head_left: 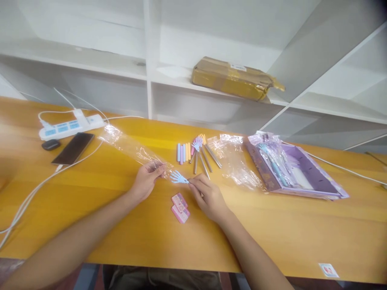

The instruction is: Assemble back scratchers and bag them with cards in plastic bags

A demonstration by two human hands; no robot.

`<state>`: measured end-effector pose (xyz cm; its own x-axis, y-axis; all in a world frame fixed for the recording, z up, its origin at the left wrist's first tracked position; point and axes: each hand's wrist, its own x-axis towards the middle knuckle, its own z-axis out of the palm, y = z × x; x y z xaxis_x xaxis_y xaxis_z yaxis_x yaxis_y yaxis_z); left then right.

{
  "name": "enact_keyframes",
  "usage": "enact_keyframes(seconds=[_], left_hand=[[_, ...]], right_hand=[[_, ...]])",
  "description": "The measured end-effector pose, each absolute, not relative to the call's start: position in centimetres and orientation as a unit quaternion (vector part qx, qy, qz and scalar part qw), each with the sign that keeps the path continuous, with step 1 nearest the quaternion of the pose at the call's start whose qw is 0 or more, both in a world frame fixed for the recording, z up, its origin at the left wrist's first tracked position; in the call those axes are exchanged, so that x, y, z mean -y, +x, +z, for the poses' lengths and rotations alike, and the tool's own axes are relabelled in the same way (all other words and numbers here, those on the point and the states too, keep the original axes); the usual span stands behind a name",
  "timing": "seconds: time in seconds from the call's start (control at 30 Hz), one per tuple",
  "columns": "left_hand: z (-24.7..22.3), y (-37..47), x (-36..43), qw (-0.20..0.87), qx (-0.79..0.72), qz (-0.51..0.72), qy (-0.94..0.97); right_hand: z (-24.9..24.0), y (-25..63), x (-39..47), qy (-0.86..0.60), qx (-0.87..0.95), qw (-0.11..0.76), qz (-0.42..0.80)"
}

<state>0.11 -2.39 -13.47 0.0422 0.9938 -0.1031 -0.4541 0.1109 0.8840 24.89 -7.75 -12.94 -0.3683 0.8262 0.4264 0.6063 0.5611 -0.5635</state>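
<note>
My left hand (146, 181) pinches the end of a long transparent plastic bag (133, 152), which trails away to the upper left. In my right hand (210, 197) is a back scratcher with a light blue hand-shaped head (179, 177); its head points left, close to the bag's end. Most of its shaft is hidden by my fingers. Beyond my hands lie several more back scratchers (203, 155) with metal rods and purple or orange heads. Beside them is a row of pastel handle tubes (184, 152). Two overlapping pink cards (180, 208) rest on the table between my forearms.
Crumpled transparent bags (240, 167) lie on the right, against a purple box (320, 173) holding wrapped items. A power strip (71, 127), phone (74, 148), small black case (51, 145) and white cables occupy the left. A taped brown parcel (229, 78) sits on the shelf.
</note>
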Motion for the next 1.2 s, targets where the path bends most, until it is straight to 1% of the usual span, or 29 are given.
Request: enact_keyframes(seconds=[0.13, 0.33, 0.5, 0.67, 0.77, 0.83, 0.9, 0.97, 1.1, 1.2], left_hand=[[-13.6, 0.4, 2.7, 0.651, -0.389, 0.555, 0.343], [-13.5, 0.4, 2.8, 0.662, -0.383, 0.537, 0.357], [-13.6, 0.4, 2.8, 0.67, -0.379, 0.521, 0.367], [-14.0, 0.1, 2.9, 0.648, -0.385, 0.488, 0.441], [-14.2, 0.0, 3.4, 0.63, -0.396, 0.439, 0.503], [-14.2, 0.2, 3.9, 0.63, -0.397, 0.399, 0.535], [-14.0, 0.3, 4.1, 0.629, -0.399, 0.386, 0.543], [-13.8, 0.2, 3.8, 0.617, -0.409, 0.421, 0.524], [-13.5, -0.5, 2.5, 0.6, -0.409, 0.541, 0.424], [-14.0, -0.2, 2.8, 0.598, -0.413, 0.555, 0.404]], right_hand=[[-13.4, 24.6, 7.6, -0.444, 0.806, 0.356, 0.163], [-13.3, 24.5, 7.4, -0.421, 0.784, 0.407, 0.206], [-12.7, 24.9, 7.4, -0.447, 0.76, 0.399, 0.251], [-13.0, 25.0, 7.4, -0.477, 0.702, 0.402, 0.343], [-13.1, 24.7, 7.5, -0.482, 0.67, 0.399, 0.398], [-13.1, 24.5, 7.6, -0.481, 0.658, 0.401, 0.417], [-12.9, 24.5, 7.7, -0.483, 0.654, 0.4, 0.423], [-12.7, 24.6, 7.7, -0.491, 0.655, 0.383, 0.428], [-12.4, 25.0, 7.4, -0.524, 0.666, 0.347, 0.402], [-12.5, 24.7, 7.4, -0.52, 0.659, 0.356, 0.41]])
